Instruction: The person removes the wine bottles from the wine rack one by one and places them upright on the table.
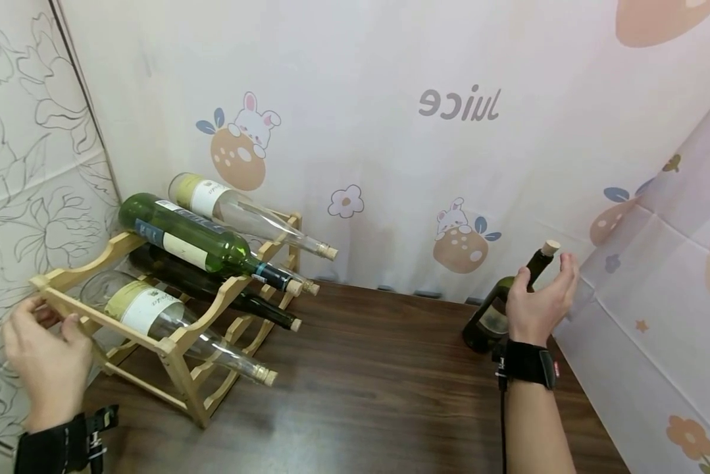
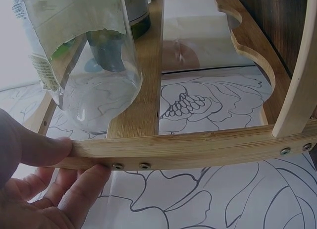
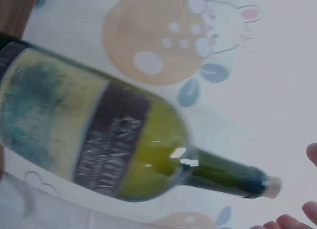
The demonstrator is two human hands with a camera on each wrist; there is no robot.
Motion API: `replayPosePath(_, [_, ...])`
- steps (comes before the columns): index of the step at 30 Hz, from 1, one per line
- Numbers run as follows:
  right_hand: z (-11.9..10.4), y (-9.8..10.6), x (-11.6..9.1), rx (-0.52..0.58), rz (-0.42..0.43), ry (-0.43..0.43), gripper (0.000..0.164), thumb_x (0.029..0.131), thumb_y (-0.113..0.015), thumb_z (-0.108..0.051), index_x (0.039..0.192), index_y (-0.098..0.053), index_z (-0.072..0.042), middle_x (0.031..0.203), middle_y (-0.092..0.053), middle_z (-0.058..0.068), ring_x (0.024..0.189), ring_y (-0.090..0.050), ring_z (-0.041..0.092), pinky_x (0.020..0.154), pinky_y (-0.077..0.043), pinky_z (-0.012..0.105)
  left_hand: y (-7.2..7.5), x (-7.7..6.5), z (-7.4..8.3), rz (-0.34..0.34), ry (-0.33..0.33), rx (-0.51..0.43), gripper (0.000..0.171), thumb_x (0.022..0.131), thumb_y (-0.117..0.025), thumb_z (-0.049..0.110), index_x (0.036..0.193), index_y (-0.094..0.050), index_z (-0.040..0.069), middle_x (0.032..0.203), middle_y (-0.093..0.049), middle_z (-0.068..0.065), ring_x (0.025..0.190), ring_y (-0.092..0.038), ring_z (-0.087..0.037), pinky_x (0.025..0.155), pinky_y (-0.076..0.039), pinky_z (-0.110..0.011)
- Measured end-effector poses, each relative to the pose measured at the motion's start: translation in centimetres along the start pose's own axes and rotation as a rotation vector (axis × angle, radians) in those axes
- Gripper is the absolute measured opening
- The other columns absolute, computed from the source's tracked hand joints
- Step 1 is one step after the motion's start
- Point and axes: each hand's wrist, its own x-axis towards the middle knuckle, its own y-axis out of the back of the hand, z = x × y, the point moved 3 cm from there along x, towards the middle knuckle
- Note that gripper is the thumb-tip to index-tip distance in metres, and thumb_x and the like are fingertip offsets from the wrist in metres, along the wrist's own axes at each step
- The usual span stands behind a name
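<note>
My left hand [image 1: 49,355] pinches the end rail of a wooden wine rack [image 1: 191,382]; in the left wrist view the thumb lies over the rail and the fingers are beneath it. Over at the right, a dark green corked bottle [image 1: 491,322] stands on the table, its neck leaning rightward in the head view. My right hand [image 1: 537,303] is beside its neck, thumb and fingers spread. Judging by the right wrist view, the fingertips [image 3: 290,221] are apart from the bottle's cork [image 3: 272,187]. The hand partly hides the bottle in the head view.
Several corked bottles lie in the rack: a green one [image 1: 179,240] and a clear one [image 1: 254,220] on top, a dark one [image 1: 212,289] and another clear one [image 1: 153,313] lower. Printed curtains [image 1: 360,131] border the brown wooden table [image 1: 378,388].
</note>
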Motion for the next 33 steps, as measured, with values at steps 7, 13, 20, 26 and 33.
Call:
replayPosePath(7, [-2.8,0.0,-1.7,0.045,0.028,0.159,0.061,0.096,-0.067,-0.014,0.153,-0.049,-0.001,0.163,-0.045,0.016,0.156,-0.038,0.025,0.131,-0.028,0.037,0.1,0.0,0.0,0.006,-0.01,0.004,0.051,0.099,-0.055,-0.002,0.149,-0.048,0.002,0.126,-0.044,0.014,0.107,-0.032,0.014,0.116,-0.038,-0.035])
replayPosePath(13, [-4.2,-0.7,-3.5,0.079,0.003,0.231,0.061,0.094,-0.069,-0.011,0.152,-0.051,-0.002,0.162,-0.047,0.018,0.154,-0.04,0.03,0.13,-0.03,0.046,0.0,-0.1,0.1,0.006,-0.02,-0.002,0.05,0.099,-0.055,-0.003,0.149,-0.047,-0.001,0.128,-0.049,0.004,0.121,-0.045,-0.012,0.116,-0.038,-0.043])
replayPosePath(20, [-5.5,-2.0,-6.4,0.105,-0.093,0.303,0.06,0.096,-0.07,-0.01,0.151,-0.05,0.003,0.159,-0.048,0.025,0.151,-0.043,0.04,0.126,-0.034,0.059,0.0,0.0,0.3,-0.009,-0.033,-0.011,0.052,0.098,-0.054,-0.007,0.149,-0.045,-0.004,0.135,-0.054,-0.026,0.13,-0.048,-0.043,0.117,-0.036,-0.052])
replayPosePath(26, [-6.8,-2.7,-8.6,0.142,-0.15,0.348,0.061,0.096,-0.072,-0.007,0.152,-0.05,0.001,0.156,-0.05,0.026,0.149,-0.045,0.043,0.122,-0.037,0.062,-0.1,0.1,0.2,-0.01,-0.008,-0.015,0.052,0.098,-0.056,-0.004,0.149,-0.047,-0.001,0.122,-0.052,0.005,0.121,-0.048,-0.016,0.116,-0.034,-0.047])
replayPosePath(33, [-8.0,-3.3,-10.3,0.178,-0.199,0.386,0.06,0.096,-0.073,-0.007,0.151,-0.051,0.002,0.153,-0.054,0.026,0.146,-0.048,0.043,0.12,-0.039,0.06,0.0,0.0,0.2,-0.001,-0.009,-0.032,0.05,0.098,-0.058,-0.002,0.147,-0.049,0.0,0.117,-0.041,0.02,0.117,-0.041,-0.005,0.117,-0.035,-0.046])
